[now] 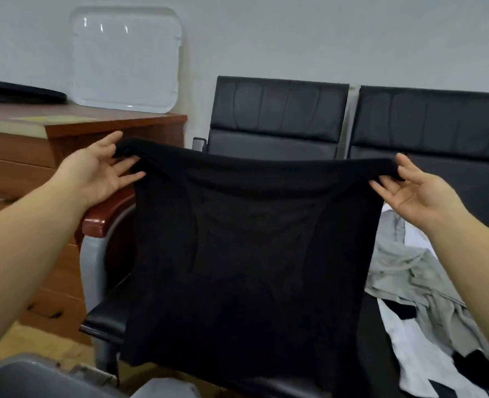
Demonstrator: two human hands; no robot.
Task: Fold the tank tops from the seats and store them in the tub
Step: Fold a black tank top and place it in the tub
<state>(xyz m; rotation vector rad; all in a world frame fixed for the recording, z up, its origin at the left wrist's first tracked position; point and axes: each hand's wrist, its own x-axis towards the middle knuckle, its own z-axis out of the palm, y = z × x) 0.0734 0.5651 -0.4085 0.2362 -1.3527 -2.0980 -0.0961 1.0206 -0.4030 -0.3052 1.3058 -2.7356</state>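
A black tank top (249, 254) hangs spread out in the air in front of the left black seat (277, 122). My left hand (99, 170) pinches its upper left corner between thumb and fingers. My right hand (418, 191) pinches the upper right corner the same way. The cloth hangs down flat and hides most of the seat cushion. A pile of grey, white and black tops (427, 300) lies on the right seat (438, 130). The grey rim of a tub (36, 377) shows at the bottom left, its inside mostly out of view.
A wooden desk (65, 130) stands at the left with a clear plastic lid (125, 58) leaning on the wall behind it. The seat's red-brown armrest (105, 219) sits between desk and tank top. The floor is light wood.
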